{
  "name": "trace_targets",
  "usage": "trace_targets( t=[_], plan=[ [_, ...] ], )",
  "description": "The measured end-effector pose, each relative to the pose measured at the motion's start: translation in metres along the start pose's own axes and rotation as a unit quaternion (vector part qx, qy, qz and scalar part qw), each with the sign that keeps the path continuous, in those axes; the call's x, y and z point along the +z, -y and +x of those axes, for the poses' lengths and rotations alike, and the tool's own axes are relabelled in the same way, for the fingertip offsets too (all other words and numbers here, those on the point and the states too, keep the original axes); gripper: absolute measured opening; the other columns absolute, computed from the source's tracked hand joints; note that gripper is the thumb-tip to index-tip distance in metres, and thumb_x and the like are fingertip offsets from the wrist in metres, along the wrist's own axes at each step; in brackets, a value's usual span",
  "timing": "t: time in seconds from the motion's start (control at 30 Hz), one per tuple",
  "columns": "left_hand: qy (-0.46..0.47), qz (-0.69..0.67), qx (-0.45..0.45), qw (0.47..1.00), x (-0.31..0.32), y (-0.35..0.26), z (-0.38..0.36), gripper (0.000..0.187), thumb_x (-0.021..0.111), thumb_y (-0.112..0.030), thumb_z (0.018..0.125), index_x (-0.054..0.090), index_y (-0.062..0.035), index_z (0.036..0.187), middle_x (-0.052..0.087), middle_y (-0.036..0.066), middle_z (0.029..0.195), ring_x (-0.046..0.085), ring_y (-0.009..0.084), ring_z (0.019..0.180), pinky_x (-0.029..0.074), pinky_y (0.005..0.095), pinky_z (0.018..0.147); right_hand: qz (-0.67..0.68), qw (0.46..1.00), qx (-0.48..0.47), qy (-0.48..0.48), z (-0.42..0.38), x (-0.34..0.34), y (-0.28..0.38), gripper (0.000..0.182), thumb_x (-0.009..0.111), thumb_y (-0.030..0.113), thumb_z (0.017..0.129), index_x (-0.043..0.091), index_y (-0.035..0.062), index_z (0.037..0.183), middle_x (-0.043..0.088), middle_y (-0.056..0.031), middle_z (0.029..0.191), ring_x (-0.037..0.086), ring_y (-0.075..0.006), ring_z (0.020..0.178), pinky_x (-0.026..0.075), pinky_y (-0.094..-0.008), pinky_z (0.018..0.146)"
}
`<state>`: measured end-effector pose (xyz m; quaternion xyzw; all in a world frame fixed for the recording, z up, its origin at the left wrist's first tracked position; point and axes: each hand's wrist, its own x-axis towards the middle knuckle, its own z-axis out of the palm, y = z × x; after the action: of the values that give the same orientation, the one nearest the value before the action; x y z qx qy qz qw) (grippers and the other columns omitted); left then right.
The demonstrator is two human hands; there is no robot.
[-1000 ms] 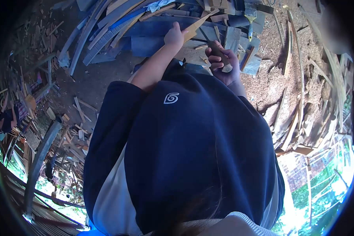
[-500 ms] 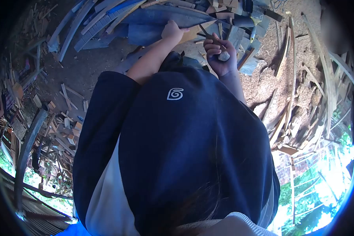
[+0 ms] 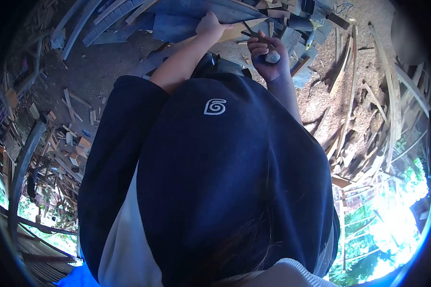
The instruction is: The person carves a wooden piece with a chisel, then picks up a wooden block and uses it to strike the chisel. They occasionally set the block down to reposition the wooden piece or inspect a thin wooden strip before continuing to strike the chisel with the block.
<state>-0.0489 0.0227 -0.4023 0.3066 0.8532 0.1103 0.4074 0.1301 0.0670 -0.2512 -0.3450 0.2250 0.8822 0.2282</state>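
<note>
My left hand (image 3: 210,27) rests at the edge of a pale tan wooden board (image 3: 235,32), its thumb stretched along the wood and its other fingers curled, partly hidden. Just to the right, my right hand (image 3: 270,55) is closed around a hand tool (image 3: 272,57) with a pale, rounded butt facing up towards me. The tool's dark, narrow far part points up and left, close to the tan board; its exact kind I cannot tell. Behind both hands lies a large dark-grey plank (image 3: 177,25).
Beyond my right hand, a tool with a yellowish end (image 3: 310,39) lies among wood offcuts. Long curved strips (image 3: 353,86) lie over sawdust at right. Scattered offcuts (image 3: 72,153) cover the ground at left, near an upright post (image 3: 24,167).
The view has shifted slightly. My right hand is a little higher in view, with the tool's dark far part less visible. My left hand stays at the tan board.
</note>
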Motion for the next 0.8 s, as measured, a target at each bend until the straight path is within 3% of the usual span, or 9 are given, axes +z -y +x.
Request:
trace_targets(
  t=[0.07,0.33,0.4,0.43,0.47,0.5,0.53,0.6,0.8],
  plan=[
    [0.006,0.009,0.0,1.0,0.001,0.0,0.001,0.073,0.085,-0.057,0.063,0.059,-0.0034,0.106,0.069,0.014,0.103,0.068,0.0298,0.099,0.054,0.0419,0.082,0.11,0.993,0.037,0.017,0.005,0.006,0.004,0.018,0.045,0.006,0.092,0.038,-0.0014,0.107,0.045,-0.0137,0.093,0.051,-0.016,0.068,0.053,-0.0259,0.056],
    [0.019,-0.002,-0.002,1.0,-0.001,-0.001,0.0,0.076,0.084,-0.054,0.065,0.057,-0.0016,0.113,0.068,0.016,0.107,0.067,0.03,0.102,0.054,0.042,0.084,0.119,0.988,0.087,-0.047,0.013,0.03,0.023,0.007,0.042,0.003,0.092,0.04,-0.0033,0.093,0.045,-0.011,0.086,0.053,-0.0162,0.065,0.055,-0.0277,0.057],
    [0.025,-0.008,-0.002,1.0,-0.001,-0.002,-0.001,0.079,0.084,-0.052,0.066,0.056,0.0009,0.117,0.069,0.019,0.11,0.067,0.0314,0.104,0.055,0.0426,0.086,0.014,0.992,0.122,-0.015,0.015,0.028,0.022,0.014,0.046,0.006,0.092,0.042,-0.0017,0.103,0.049,-0.011,0.085,0.054,-0.0171,0.065,0.055,-0.0304,0.058],
    [0.018,-0.001,-0.002,1.0,0.001,-0.001,0.001,0.075,0.084,-0.054,0.065,0.057,-0.002,0.112,0.069,0.015,0.107,0.067,0.0303,0.102,0.054,0.0427,0.084,0.01,0.992,0.127,-0.017,0.014,0.03,0.018,0.014,0.046,0.006,0.092,0.042,-0.0017,0.103,0.049,-0.011,0.085,0.054,-0.0171,0.065,0.055,-0.0304,0.058],
    [0.011,0.007,-0.003,1.0,0.003,0.001,0.003,0.072,0.084,-0.057,0.063,0.059,-0.0049,0.106,0.069,0.012,0.105,0.067,0.0292,0.101,0.054,0.0429,0.083,-0.18,0.978,0.052,-0.097,0.009,0.029,0.012,0.023,0.048,0.008,0.092,0.041,0.0008,0.113,0.051,-0.012,0.087,0.055,-0.0183,0.065,0.055,-0.032,0.056],
    [0.009,0.004,-0.007,1.0,0.0,0.002,0.002,0.072,0.084,-0.057,0.063,0.059,-0.0049,0.106,0.069,0.012,0.105,0.067,0.0292,0.101,0.054,0.0429,0.083,-0.36,0.917,-0.026,-0.17,0.005,0.032,0.004,0.034,0.051,0.01,0.092,0.04,0.0032,0.123,0.054,-0.013,0.089,0.057,-0.0194,0.064,0.054,-0.0336,0.054],
    [0.019,-0.004,0.006,1.0,-0.004,0.002,-0.001,0.075,0.084,-0.055,0.065,0.058,-0.0022,0.111,0.069,0.015,0.108,0.067,0.0307,0.103,0.054,0.0427,0.085,-0.364,0.915,-0.023,-0.171,0.0,0.034,-0.002,0.034,0.051,0.01,0.092,0.04,0.0032,0.123,0.054,-0.013,0.089,0.057,-0.0194,0.064,0.054,-0.0336,0.054],
    [0.029,-0.015,0.017,0.999,-0.008,0.0,-0.003,0.078,0.084,-0.053,0.066,0.057,0.0006,0.116,0.068,0.019,0.111,0.067,0.0322,0.105,0.054,0.0425,0.087,-0.589,0.776,-0.04,-0.222,-0.006,0.037,-0.008,0.053,0.055,0.015,0.094,0.031,0.0112,0.141,0.058,-0.014,0.093,0.058,-0.0193,0.062,0.05,-0.031,0.046],
    [0.035,0.001,0.019,0.999,-0.008,0.002,-0.002,0.081,0.081,-0.058,0.066,0.056,0.0013,0.115,0.069,0.02,0.108,0.068,0.0319,0.102,0.054,0.0427,0.086,-0.597,0.768,-0.005,-0.233,-0.006,0.019,0.009,0.058,0.058,0.016,0.094,0.028,0.006,0.143,0.06,-0.0118,0.087,0.059,-0.0186,0.058,0.051,-0.0302,0.047]
  ],
)
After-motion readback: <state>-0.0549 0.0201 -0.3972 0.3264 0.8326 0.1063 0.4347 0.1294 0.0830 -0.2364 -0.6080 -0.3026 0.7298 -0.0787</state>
